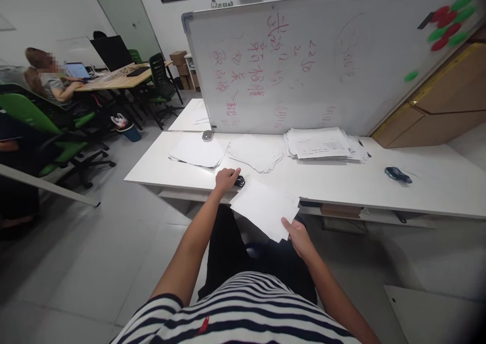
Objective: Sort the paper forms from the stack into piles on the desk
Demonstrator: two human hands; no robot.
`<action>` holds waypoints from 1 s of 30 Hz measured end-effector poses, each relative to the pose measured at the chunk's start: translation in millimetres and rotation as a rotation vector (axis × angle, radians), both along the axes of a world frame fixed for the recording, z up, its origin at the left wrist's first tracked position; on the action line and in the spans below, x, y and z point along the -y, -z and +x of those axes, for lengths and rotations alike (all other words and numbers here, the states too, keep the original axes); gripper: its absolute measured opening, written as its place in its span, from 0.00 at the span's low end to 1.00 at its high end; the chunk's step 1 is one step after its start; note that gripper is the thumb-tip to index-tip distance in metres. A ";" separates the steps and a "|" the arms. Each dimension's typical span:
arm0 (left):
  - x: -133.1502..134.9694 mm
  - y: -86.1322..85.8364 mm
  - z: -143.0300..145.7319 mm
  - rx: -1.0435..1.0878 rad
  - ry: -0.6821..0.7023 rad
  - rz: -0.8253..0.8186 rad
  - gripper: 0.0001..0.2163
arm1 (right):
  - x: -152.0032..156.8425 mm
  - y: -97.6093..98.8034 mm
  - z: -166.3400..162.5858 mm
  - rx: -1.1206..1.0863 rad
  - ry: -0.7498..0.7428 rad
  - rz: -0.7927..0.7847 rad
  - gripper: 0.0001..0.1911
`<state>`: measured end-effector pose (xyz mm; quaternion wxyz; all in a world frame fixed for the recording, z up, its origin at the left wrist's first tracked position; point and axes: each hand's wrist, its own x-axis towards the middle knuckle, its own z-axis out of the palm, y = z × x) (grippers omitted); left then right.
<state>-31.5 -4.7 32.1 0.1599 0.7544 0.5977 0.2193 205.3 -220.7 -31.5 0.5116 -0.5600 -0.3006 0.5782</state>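
My left hand [227, 178] rests on the white table [379, 184] near its front edge, fingers curled round a small black object [239, 181] that looks like a stapler. My right hand [297, 238] pinches the near corner of a small sheaf of white sheets [266, 207], which hangs partly over the table's front edge. Further back lie two loose spreads of white paper [199, 152] [256, 154] and a thick pile of printed sheets [322, 144].
A large whiteboard [322, 55] with red writing leans upright along the back of the table. A small grey object [207, 135] and a dark blue object [397, 174] lie on the table. At left, a seated person [53, 83] works at a wooden desk among green chairs [45, 126].
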 end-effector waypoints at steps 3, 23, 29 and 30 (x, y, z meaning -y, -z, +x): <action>0.6 -0.5 -0.1 0.018 0.001 -0.018 0.28 | -7.2 -2.1 -5.8 -0.086 0.025 0.018 0.29; 5.9 -3.8 4.4 -0.054 0.099 0.051 0.17 | -51.8 -11.5 -1.3 -0.023 -0.002 0.005 0.27; 7.1 0.6 10.0 -0.192 0.121 0.113 0.11 | -49.7 -6.2 -8.4 -0.045 0.018 -0.015 0.27; 7.1 1.3 9.9 -0.191 0.120 0.109 0.10 | -48.7 -4.2 -10.1 -0.042 0.025 -0.016 0.27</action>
